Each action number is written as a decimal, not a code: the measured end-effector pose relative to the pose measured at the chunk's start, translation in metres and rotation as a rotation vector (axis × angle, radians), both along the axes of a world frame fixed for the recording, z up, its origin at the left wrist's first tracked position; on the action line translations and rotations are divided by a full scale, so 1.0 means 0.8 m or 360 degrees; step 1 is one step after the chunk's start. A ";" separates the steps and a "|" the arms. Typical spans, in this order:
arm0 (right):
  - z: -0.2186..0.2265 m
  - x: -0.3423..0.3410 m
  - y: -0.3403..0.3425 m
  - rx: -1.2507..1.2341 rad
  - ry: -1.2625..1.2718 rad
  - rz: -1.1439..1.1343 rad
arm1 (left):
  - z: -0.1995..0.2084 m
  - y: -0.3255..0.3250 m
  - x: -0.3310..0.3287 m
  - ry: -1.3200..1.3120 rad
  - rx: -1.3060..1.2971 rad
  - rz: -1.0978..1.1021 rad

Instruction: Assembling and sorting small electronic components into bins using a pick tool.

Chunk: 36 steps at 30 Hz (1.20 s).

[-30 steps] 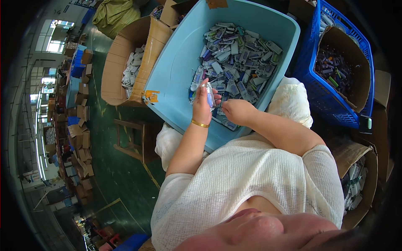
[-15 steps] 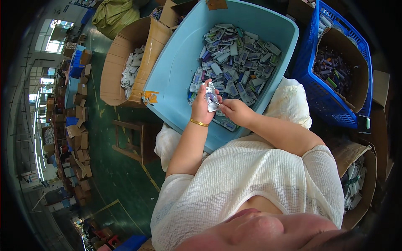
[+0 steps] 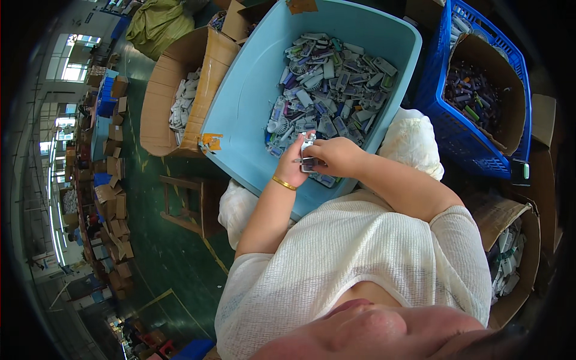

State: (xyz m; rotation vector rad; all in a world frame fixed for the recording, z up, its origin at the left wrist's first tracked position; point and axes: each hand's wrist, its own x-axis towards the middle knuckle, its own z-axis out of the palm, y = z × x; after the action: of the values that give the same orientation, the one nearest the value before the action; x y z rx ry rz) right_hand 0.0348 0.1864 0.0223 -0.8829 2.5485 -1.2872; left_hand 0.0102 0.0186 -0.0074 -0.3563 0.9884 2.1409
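A small whitish-grey plastic device casing (image 3: pixel 308 146) is held above the near part of a large light-blue tub (image 3: pixel 231 114). My left hand (image 3: pixel 291 166), with a gold bracelet at its wrist, is closed around the casing from the left side. Over the casing's right side lies my right hand (image 3: pixel 337 156), its fingers bent and pinching at the casing's near end. Part of the casing is hidden under those fingers. Beyond both hands, a heap of similar casings (image 3: pixel 330 75) in white, grey, purple and green fills the right part of the tub.
To the right stands a blue crate (image 3: pixel 427 114) with a cardboard-lined section of dark small cylinders (image 3: pixel 471 90). A cardboard box (image 3: pixel 162 114) of white pieces is on the left, another box (image 3: pixel 531 270) at lower right. A wooden stool (image 3: pixel 204 207) stands left of my knee.
My right hand has moved up and left over the casing, covering more of it. My left hand has shifted slightly nearer, and the casing shows a different side.
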 end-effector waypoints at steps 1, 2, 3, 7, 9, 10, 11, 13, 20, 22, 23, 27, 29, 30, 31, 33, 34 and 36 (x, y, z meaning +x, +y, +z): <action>0.000 -0.001 -0.002 0.0106 0.0063 0.0011 | 0.000 0.000 0.000 -0.0002 0.0002 -0.0003; 0.000 -0.001 -0.003 0.0212 0.0127 0.0024 | 0.000 -0.002 0.000 -0.0028 -0.0012 -0.0013; -0.001 0.000 -0.002 0.0216 0.0126 0.0024 | 0.000 -0.002 0.000 -0.0054 -0.0026 -0.0021; 0.001 0.001 0.000 0.0104 0.0405 -0.0143 | 0.002 -0.001 -0.001 -0.0132 -0.0070 -0.0036; -0.005 -0.007 0.004 0.0150 0.0388 -0.0334 | 0.005 0.000 0.002 -0.0284 0.0014 -0.0141; -0.007 -0.009 0.005 0.0153 0.0387 -0.0337 | 0.005 0.004 0.005 -0.0216 -0.0157 -0.0151; -0.005 -0.010 0.005 0.0169 0.0318 -0.0323 | 0.004 0.003 0.007 -0.0214 -0.0155 -0.0148; -0.008 -0.011 0.003 0.0185 0.0249 -0.0307 | -0.001 0.002 0.009 -0.0051 -0.0010 -0.0239; -0.005 -0.010 0.002 -0.0369 -0.0357 -0.0509 | 0.008 0.001 0.001 -0.0041 0.0019 -0.0239; -0.008 -0.011 0.002 -0.0489 -0.0497 -0.0566 | 0.014 0.005 -0.002 -0.0076 -0.0007 -0.0197; -0.016 -0.012 0.002 -0.0649 -0.0530 -0.0677 | 0.011 0.003 -0.006 -0.0074 -0.0002 -0.0205; 0.002 -0.059 0.077 -0.1517 -0.0442 -0.1557 | -0.031 -0.065 -0.017 -0.0335 0.0006 0.0129; -0.002 -0.071 0.125 -0.1731 -0.0427 -0.1553 | -0.038 -0.086 -0.021 -0.0286 -0.0012 0.0191; -0.003 -0.066 0.139 -0.1832 -0.0467 -0.1544 | -0.026 -0.075 -0.019 -0.0227 -0.0199 0.0205; -0.010 -0.061 0.135 -0.1787 -0.0600 -0.1633 | -0.014 -0.061 -0.017 -0.0163 -0.0383 0.0215; -0.024 -0.054 0.116 -0.1488 -0.1036 -0.1346 | -0.014 -0.054 -0.015 -0.0106 -0.0491 0.0154; -0.021 -0.051 0.104 -0.1470 -0.1311 -0.1235 | -0.021 -0.052 -0.015 -0.0118 -0.0521 0.0130; -0.015 -0.049 0.104 -0.1550 -0.1246 -0.1243 | -0.029 -0.049 -0.012 -0.0147 -0.0495 0.0043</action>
State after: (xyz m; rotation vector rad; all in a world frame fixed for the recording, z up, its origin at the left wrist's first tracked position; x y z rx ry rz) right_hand -0.0043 0.2695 0.0103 0.6112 1.5486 -2.4824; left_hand 0.0008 -0.0204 -0.0305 -0.6157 1.2704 1.9751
